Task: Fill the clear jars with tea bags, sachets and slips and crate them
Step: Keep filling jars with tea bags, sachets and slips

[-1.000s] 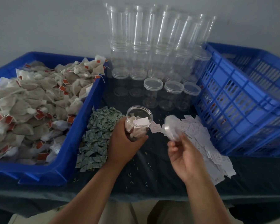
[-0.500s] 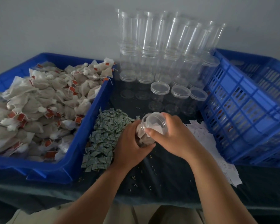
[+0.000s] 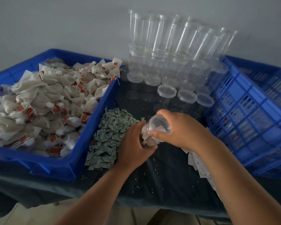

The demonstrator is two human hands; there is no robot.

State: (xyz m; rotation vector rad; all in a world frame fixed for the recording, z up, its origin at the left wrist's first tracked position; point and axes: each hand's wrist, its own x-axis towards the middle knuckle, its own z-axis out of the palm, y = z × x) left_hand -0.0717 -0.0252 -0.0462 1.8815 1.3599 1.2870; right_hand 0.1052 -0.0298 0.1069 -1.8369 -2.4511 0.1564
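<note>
A smooth, round, clear plastic jar (image 3: 148, 139) is held just above the dark cloth-covered table (image 3: 161, 176), between a pile of small green-grey sachets (image 3: 109, 138) and white paper slips (image 3: 197, 162). It is tilted, its long axis rising from lower left to the lidded end at upper right. The lid (image 3: 160, 125) faces the camera.

The left hand (image 3: 135, 143) wraps round the body and hides the base. The right hand (image 3: 183, 129) curls thumb and fingers round the lid's rim. Pale contents show only dimly through the wall, and the right forearm covers part of the slips.

At left is a blue tub (image 3: 81, 153) heaped with soft tea bags (image 3: 47, 103), cut off by the frame. At right is a slatted blue crate (image 3: 250, 119).
</note>
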